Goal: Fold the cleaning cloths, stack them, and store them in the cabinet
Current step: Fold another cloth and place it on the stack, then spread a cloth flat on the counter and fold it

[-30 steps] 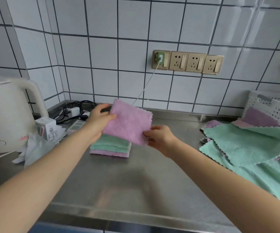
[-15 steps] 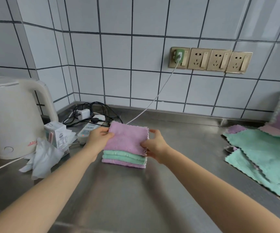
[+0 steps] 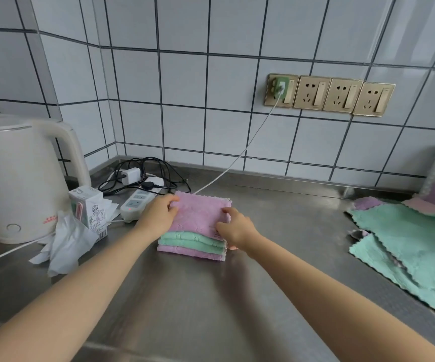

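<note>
I see folded pink microfibre cloth [image 3: 198,214] atop the pink-and-green cloth stack [image 3: 192,244] on the steel desk [image 3: 185,296] | left hand [image 3: 158,215] and right hand [image 3: 233,228] flank it, fingers pinching its edges | unfolded green cloths [image 3: 404,244] lie right; right hand nearer

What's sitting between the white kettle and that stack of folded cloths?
In the head view, between the kettle and the stack of folded cloths stand a small carton, crumpled white paper and a white power strip; the left hand is there too.

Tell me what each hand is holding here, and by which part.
Both hold the folded pink cloth on top of the stack: the left hand at its left edge, the right hand at its right near corner.
</note>
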The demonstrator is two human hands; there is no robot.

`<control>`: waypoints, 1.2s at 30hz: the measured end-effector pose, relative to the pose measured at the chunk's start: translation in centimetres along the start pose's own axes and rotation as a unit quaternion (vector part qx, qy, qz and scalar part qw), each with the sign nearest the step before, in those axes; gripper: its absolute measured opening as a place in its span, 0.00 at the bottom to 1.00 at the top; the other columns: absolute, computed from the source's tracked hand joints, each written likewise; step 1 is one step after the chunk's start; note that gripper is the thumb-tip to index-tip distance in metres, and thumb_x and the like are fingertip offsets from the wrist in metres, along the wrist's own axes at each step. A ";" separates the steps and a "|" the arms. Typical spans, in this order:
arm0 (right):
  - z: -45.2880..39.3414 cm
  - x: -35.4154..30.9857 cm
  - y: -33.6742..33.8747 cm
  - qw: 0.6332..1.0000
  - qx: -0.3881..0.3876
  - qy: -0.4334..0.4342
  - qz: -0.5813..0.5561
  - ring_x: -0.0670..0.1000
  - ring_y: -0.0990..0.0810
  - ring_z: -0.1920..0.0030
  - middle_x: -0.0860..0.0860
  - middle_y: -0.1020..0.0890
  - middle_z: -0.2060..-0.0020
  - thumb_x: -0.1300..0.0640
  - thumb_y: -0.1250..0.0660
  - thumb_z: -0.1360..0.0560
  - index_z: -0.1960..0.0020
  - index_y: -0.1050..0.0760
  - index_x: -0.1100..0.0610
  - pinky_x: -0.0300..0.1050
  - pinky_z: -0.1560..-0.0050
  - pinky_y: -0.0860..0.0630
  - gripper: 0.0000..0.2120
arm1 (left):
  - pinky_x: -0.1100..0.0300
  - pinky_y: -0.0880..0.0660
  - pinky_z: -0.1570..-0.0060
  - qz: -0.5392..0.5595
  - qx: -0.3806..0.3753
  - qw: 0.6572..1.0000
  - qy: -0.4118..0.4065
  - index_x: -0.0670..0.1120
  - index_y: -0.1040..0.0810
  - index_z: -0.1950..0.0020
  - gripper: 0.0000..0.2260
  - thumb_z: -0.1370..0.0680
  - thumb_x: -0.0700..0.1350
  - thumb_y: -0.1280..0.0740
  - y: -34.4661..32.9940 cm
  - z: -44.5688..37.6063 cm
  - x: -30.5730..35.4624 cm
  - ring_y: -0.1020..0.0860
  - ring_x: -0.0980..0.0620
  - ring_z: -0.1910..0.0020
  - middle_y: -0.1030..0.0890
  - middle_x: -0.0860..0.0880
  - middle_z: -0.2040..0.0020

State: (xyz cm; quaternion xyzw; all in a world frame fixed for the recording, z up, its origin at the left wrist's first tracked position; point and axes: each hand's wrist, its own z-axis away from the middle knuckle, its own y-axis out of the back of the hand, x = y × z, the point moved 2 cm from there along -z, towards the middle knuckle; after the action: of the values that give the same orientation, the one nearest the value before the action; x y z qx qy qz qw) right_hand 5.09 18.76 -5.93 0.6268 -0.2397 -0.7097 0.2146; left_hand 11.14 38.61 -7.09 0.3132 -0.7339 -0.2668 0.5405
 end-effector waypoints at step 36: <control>17.9 26.4 31.2 0.769 0.183 0.009 0.612 0.54 0.26 0.46 0.50 0.26 0.43 0.59 0.34 0.25 0.39 0.27 0.52 0.46 0.51 0.26 0.15 | 0.57 0.31 0.38 0.117 -0.197 0.941 -0.250 0.44 0.24 0.36 0.14 0.21 0.43 0.36 -24.6 16.3 33.9 0.26 0.48 0.39 0.23 0.47 0.38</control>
State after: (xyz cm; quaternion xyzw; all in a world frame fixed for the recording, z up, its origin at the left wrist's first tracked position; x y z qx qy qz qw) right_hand -15.74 -20.68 -5.91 0.3810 -0.6958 -0.3650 0.4874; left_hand -7.73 -2.13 -8.28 0.0355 -0.8094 -0.4108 0.4181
